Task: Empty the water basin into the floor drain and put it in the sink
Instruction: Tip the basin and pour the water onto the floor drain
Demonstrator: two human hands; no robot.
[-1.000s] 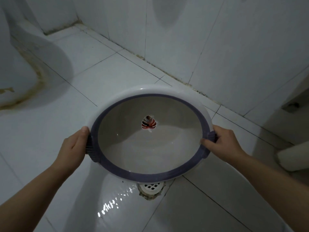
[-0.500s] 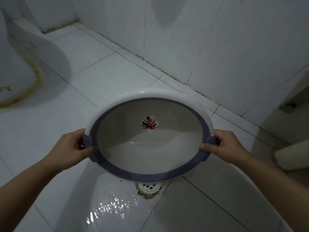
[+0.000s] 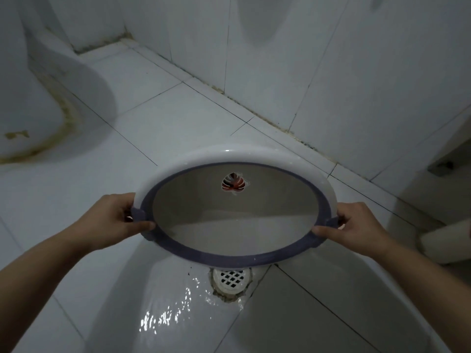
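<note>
White tiled floor (image 3: 158,128) — wet, glinting near the drain. Water basin (image 3: 237,240) (purple rim, leaf sticker inside) is held above the floor, tilted toward the camera, near rim just over the floor drain (image 3: 230,277). Left hand (image 3: 112,220) and right hand (image 3: 356,228) each clasp a side handle — fingers curled tight.

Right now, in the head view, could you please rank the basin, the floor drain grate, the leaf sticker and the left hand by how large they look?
1. Basin, clearly largest.
2. Left hand, though it is nearer the camera than the drain.
3. Floor drain grate.
4. Leaf sticker, smallest.
</note>
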